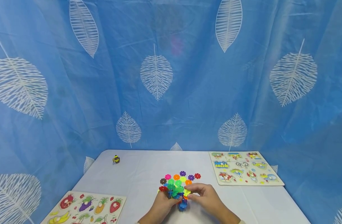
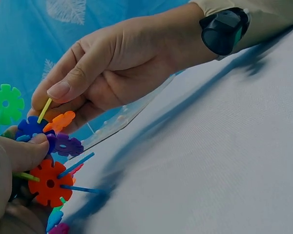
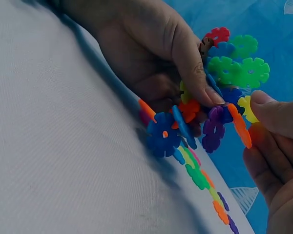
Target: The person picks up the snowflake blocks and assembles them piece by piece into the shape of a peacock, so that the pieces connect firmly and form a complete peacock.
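My left hand (image 1: pixel 160 206) grips a cluster of interlocked flower-shaped plastic discs, with green discs (image 3: pixel 239 71) on top and blue, orange and purple ones lower down. Its thumb presses on a dark blue disc (image 2: pixel 31 126) in the left wrist view. My right hand (image 1: pixel 208 199) pinches a yellow disc (image 3: pixel 246 108) between thumb and fingers, seen edge-on in the left wrist view, where it meets the blue disc. Next to it an orange disc (image 3: pixel 239 126) sticks out of the cluster. The left palm hides part of the cluster.
Loose flower discs (image 1: pixel 197 175) lie on the white table (image 1: pixel 143 174) just beyond the hands. A vehicle puzzle board (image 1: pixel 255 180) sits at the back right, a fruit puzzle board (image 1: pixel 94 214) at the front left. A small yellow-and-black figure (image 1: pixel 116 159) stands at the back left.
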A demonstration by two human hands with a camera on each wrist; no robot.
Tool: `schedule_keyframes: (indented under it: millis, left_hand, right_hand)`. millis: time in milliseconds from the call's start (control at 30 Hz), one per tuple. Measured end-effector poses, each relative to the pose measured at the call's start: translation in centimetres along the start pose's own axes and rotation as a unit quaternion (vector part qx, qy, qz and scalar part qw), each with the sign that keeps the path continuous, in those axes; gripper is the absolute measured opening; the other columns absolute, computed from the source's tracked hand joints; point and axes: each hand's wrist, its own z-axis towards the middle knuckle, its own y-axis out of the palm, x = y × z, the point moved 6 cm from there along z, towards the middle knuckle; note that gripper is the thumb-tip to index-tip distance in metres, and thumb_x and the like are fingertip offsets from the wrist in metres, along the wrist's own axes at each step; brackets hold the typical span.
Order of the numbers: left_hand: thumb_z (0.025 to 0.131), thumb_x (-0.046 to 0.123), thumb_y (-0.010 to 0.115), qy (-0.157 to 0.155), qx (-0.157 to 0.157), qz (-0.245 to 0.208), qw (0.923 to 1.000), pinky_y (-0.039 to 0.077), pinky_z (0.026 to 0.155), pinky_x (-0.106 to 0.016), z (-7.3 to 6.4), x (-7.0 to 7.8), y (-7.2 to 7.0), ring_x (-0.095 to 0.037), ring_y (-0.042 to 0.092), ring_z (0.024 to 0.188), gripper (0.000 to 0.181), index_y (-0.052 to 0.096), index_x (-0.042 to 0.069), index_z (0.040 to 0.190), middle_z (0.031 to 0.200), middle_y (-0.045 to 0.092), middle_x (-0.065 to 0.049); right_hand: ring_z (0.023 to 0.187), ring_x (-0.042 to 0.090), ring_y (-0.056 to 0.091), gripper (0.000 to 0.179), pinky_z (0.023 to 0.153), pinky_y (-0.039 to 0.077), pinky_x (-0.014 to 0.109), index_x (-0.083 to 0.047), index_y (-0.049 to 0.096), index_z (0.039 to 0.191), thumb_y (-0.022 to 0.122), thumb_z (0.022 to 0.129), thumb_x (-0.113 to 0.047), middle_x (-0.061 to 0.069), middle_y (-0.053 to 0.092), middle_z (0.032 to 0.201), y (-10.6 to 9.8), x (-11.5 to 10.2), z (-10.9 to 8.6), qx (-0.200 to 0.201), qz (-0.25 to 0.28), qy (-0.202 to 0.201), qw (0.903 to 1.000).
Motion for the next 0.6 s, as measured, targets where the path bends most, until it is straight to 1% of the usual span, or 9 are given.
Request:
schedule_keyframes:
  millis: [133, 233, 400, 500, 600]
  left_hand:
    - [0.081, 0.015, 0.093, 0.011, -0.011, -0.010, 0.9998, 0.030, 0.113, -0.067, -0.1, 0.3, -0.1, -0.048, 0.047, 0.139, 0.078, 0.051, -0.007, 0.143, 0.144, 0.059, -0.023]
    - [0.081, 0.011, 0.092, 0.022, -0.018, -0.012, 0.9995, 0.030, 0.114, -0.067, -0.1, 0.4, -0.1, -0.047, 0.048, 0.138, 0.076, 0.052, -0.007, 0.143, 0.143, 0.060, -0.023]
    - [0.080, 0.001, 0.090, 0.049, -0.032, 0.006, 0.9983, 0.029, 0.114, -0.067, -0.2, 0.6, -0.4, -0.048, 0.048, 0.138, 0.073, 0.054, -0.009, 0.142, 0.143, 0.060, -0.024]
    - [0.081, -0.001, 0.089, 0.060, -0.044, 0.022, 0.9970, 0.032, 0.113, -0.065, -0.1, 0.7, -0.5, -0.047, 0.050, 0.137, 0.072, 0.053, -0.009, 0.142, 0.142, 0.060, -0.023]
    - [0.081, 0.000, 0.090, 0.067, -0.050, 0.053, 0.9951, 0.037, 0.110, -0.063, 0.0, 0.9, -0.6, -0.045, 0.055, 0.132, 0.067, 0.057, -0.008, 0.139, 0.137, 0.065, -0.021]
  right_hand:
    - [0.117, 0.018, 0.067, 0.021, 0.102, 0.052, 0.032, 0.002, 0.077, 0.114, 0.080, 0.093, -0.003, 0.014, 0.074, 0.120, 0.0, -0.4, 0.2, 0.001, 0.000, -0.001, 1.0000]
    - [0.115, 0.018, 0.068, 0.019, 0.101, 0.052, 0.030, -0.001, 0.079, 0.111, 0.081, 0.092, -0.003, 0.011, 0.075, 0.118, 0.0, -0.6, 0.1, 0.004, -0.013, 0.005, 0.9999]
    - [0.110, 0.019, 0.069, 0.016, 0.098, 0.055, 0.030, -0.006, 0.081, 0.107, 0.082, 0.091, -0.003, 0.006, 0.076, 0.116, 0.1, -1.0, -0.1, -0.001, -0.046, -0.001, 0.9989]
    - [0.109, 0.019, 0.070, 0.017, 0.096, 0.057, 0.034, -0.006, 0.081, 0.107, 0.082, 0.090, -0.002, 0.006, 0.076, 0.115, 0.2, -1.3, -0.1, -0.005, -0.054, -0.009, 0.9985]
    - [0.107, 0.019, 0.070, 0.017, 0.094, 0.059, 0.036, -0.005, 0.081, 0.106, 0.083, 0.089, -0.001, 0.006, 0.077, 0.113, 0.3, -1.4, 0.0, -0.007, -0.062, -0.014, 0.9979]
